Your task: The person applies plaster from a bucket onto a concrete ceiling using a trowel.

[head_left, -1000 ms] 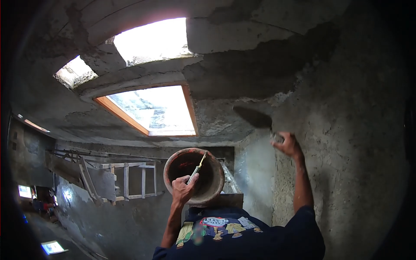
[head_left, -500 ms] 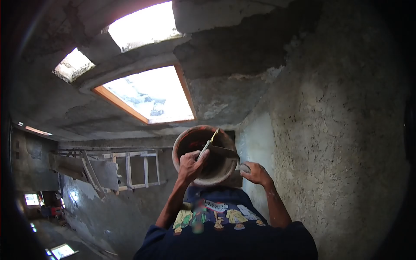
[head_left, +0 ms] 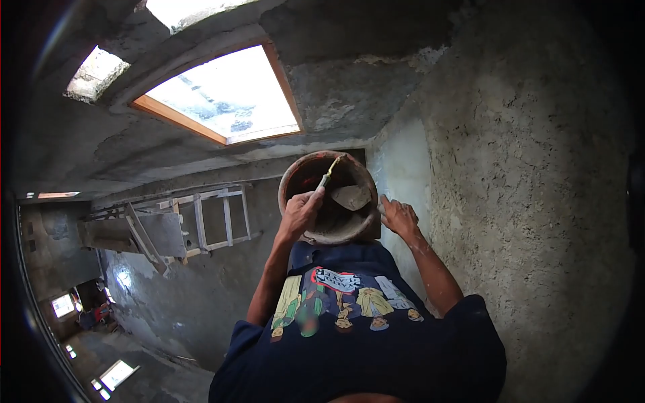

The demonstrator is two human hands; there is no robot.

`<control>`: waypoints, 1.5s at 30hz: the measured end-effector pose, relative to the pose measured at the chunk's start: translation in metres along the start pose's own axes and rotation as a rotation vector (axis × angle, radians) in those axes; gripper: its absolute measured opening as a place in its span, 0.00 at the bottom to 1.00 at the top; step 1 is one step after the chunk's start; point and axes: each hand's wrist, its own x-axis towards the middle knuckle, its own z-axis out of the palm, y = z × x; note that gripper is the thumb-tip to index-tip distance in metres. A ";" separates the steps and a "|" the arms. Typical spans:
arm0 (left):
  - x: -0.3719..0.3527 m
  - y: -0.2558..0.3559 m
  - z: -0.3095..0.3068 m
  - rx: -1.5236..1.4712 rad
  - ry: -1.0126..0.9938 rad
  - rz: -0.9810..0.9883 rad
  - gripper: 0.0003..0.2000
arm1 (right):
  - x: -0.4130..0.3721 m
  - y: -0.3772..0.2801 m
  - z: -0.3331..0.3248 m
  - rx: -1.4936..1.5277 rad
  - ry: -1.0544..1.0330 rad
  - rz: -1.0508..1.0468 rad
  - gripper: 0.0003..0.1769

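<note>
The bucket [head_left: 336,236] was in the centre of the frame, its open mouth facing the camera and its rim dusty and stained. The left hand [head_left: 302,213] was at its left side, fingers closed around the pale grip of the handle [head_left: 325,180], which slanted up to the top of the rim. The right hand [head_left: 400,218] was just right of the bucket, its fingers curled around the end of the trowel [head_left: 351,197]. The trowel's blade lay over the inside of the bucket, grey and coated — whether it touched anything in there was hard to tell, as the inside was dark.

Below the bucket, a dark shirt [head_left: 403,356] with printed figures filled the lower middle of the frame. A rough grey wall [head_left: 517,174] took up the right side, with a smoother, paler strip beside the right hand. At the upper left was a bright window [head_left: 232,94] in an orange-brown frame, with a small opening [head_left: 97,72] to its left and a larger opening [head_left: 191,9] above it. A wooden ladder [head_left: 227,218] — or a similar frame with rungs — showed left of the bucket.
</note>
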 end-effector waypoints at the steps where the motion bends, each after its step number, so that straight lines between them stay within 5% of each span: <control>1: 0.003 -0.003 -0.006 -0.009 -0.022 -0.003 0.26 | -0.001 -0.004 -0.004 -0.032 0.013 0.010 0.28; 6: 0.004 -0.013 -0.008 0.195 0.052 0.145 0.27 | 0.006 -0.016 -0.024 -0.057 -0.157 0.033 0.28; 9: 0.006 -0.016 -0.008 0.348 0.131 0.273 0.27 | 0.009 -0.025 -0.024 -0.066 -0.053 -0.030 0.20; 11: 0.011 -0.025 -0.011 0.350 0.245 0.377 0.26 | 0.016 -0.025 -0.003 -0.093 0.234 -0.232 0.13; 14: 0.014 -0.030 -0.017 0.325 0.297 0.380 0.26 | 0.042 -0.047 -0.006 -0.149 0.005 -0.257 0.11; 18: 0.016 -0.036 -0.025 0.341 0.352 0.402 0.26 | 0.072 -0.053 0.028 -0.390 0.015 -0.371 0.09; 24: 0.017 -0.044 -0.028 0.324 0.382 0.406 0.26 | 0.078 -0.052 0.032 -0.323 0.008 -0.441 0.06; 32: 0.021 -0.055 -0.030 0.314 0.449 0.447 0.26 | 0.072 -0.054 0.034 -0.083 -0.282 -0.508 0.17; 45: 0.025 -0.061 -0.031 0.243 0.498 0.391 0.26 | 0.036 -0.021 0.003 0.257 -0.335 -0.516 0.32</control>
